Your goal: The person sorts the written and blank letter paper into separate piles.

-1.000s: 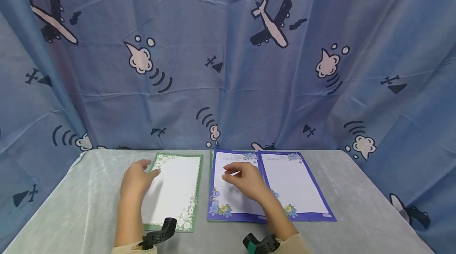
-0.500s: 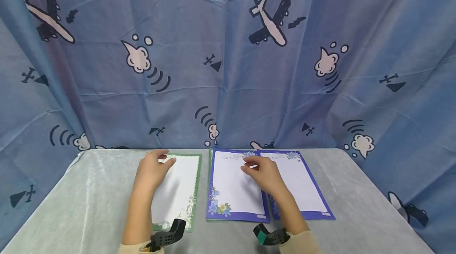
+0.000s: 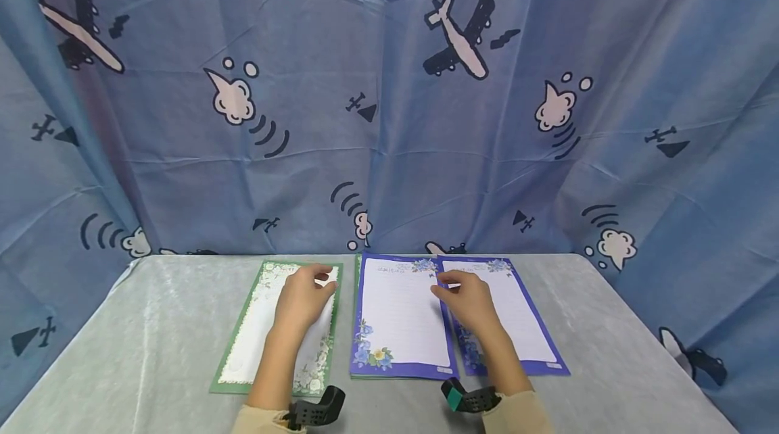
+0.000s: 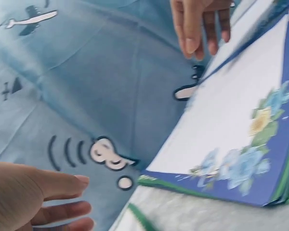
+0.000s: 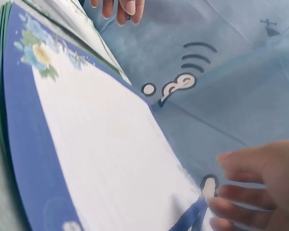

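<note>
My left hand hovers over the upper right part of a sheet of paper with a green floral border, its fingers loosely bent and holding nothing. In the middle lies a stack with a purple-bordered, flowered sheet of writing paper on top; green edges show beneath it in the left wrist view. My right hand is above the seam between this stack and a second purple-bordered sheet to its right. Thumb and fingers of the right hand are apart, with nothing between them.
A pale grey cloth covers the table. Behind it hangs a blue curtain printed with aeroplanes and clouds. Black camera straps sit on both wrists, below beige sleeves.
My left hand has moved right across the green-bordered sheet, uncovering its left side. The right hand has shifted right, off the middle stack's sheet to the seam. The papers lie where they were.
</note>
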Action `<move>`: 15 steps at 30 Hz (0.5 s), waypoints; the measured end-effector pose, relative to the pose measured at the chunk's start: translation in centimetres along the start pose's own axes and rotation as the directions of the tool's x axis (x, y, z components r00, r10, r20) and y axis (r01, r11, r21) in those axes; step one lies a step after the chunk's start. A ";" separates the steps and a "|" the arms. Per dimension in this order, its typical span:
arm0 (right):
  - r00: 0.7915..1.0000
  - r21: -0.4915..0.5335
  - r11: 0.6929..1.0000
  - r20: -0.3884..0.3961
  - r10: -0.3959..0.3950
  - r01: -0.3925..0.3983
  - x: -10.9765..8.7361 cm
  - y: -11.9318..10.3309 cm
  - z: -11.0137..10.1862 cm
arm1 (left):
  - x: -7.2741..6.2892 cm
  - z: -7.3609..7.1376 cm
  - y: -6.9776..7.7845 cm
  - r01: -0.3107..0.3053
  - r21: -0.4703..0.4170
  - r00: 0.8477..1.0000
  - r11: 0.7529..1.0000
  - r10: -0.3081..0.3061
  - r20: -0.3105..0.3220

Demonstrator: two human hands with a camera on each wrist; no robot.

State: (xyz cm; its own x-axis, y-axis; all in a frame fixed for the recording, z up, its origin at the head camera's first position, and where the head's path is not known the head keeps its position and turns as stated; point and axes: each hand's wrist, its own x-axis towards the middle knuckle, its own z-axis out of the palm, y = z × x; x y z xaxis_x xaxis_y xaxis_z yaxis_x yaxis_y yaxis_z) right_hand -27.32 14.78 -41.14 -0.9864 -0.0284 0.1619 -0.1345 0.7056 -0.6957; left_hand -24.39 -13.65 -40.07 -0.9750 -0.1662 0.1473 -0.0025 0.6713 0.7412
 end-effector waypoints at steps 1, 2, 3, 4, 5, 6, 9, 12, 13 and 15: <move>1.000 0.001 1.000 -0.003 0.004 -0.004 0.0 0.2 0.0 | 0.0 0.4 0.0 -0.004 -0.020 1.000 1.000 0.004 0.001; 1.000 0.001 1.000 -0.005 0.005 -0.005 0.1 0.4 0.0 | 0.1 0.8 0.1 -0.008 -0.049 1.000 0.999 0.009 0.001; 1.000 -0.001 1.000 -0.007 0.003 -0.003 0.1 0.6 0.0 | 0.1 1.2 0.1 -0.016 -0.083 1.000 0.996 0.017 0.004; 1.000 -0.003 1.000 -0.010 0.006 -0.006 0.1 0.8 0.1 | 0.1 1.6 0.1 -0.020 -0.117 1.000 0.993 0.021 0.007; 1.000 -0.005 1.000 -0.013 0.007 -0.007 0.1 1.0 0.1 | 0.2 2.0 0.0 -0.021 -0.151 1.000 0.988 0.023 0.009; 1.000 -0.008 1.000 -0.015 0.010 -0.010 0.1 1.2 0.2 | 0.2 2.3 -0.1 -0.017 -0.182 1.000 0.983 0.020 0.015; 1.000 -0.021 1.000 -0.021 0.016 -0.016 0.1 1.6 0.4 | 0.3 3.1 -0.3 -0.010 -0.226 1.000 0.974 0.015 0.021; 0.999 -0.034 0.999 -0.027 0.021 -0.022 0.2 1.9 0.7 | 0.3 3.6 -0.4 0.010 -0.228 1.000 0.974 -0.003 0.028; 0.999 -0.035 0.999 -0.030 0.026 -0.027 0.2 2.0 0.8 | 0.3 3.7 -0.4 0.011 -0.225 1.000 0.974 -0.005 0.028; 0.999 -0.037 0.999 -0.035 0.031 -0.033 0.2 2.1 1.0 | 0.3 4.0 -0.6 0.018 -0.212 1.000 0.977 -0.012 0.028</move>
State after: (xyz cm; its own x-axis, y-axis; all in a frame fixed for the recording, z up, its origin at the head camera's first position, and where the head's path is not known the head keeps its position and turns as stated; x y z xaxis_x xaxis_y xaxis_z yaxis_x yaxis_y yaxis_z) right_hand -27.94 15.58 -43.26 -0.9863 0.0182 0.1641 -0.0987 0.7319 -0.6742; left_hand -25.54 -11.21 -43.04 -0.9808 -0.1540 0.1198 0.0272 0.5000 0.8656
